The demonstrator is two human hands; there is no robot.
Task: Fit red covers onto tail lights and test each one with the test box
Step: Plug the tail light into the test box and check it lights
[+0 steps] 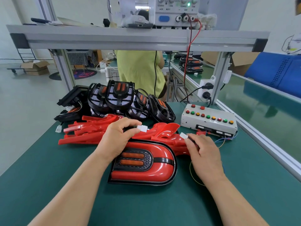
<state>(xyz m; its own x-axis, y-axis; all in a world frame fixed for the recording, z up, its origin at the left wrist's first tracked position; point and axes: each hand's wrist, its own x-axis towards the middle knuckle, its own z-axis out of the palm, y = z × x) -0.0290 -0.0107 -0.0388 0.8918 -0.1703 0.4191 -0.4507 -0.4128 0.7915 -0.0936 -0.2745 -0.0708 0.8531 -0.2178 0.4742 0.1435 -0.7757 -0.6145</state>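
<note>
Tail light [146,167] lies between the hands: left hand [117,137] pinches white connector [143,128], right hand [205,154] second connector [184,135]

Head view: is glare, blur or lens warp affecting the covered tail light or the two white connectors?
Head view: soft white glare streaks on the covered tail light, detail readable. Head view: the left connector in the left hand and the right connector in the right hand are sharp, evenly lit. Head view: wide-angle warp bows the shelf beam; power supply labels are soft.
</note>
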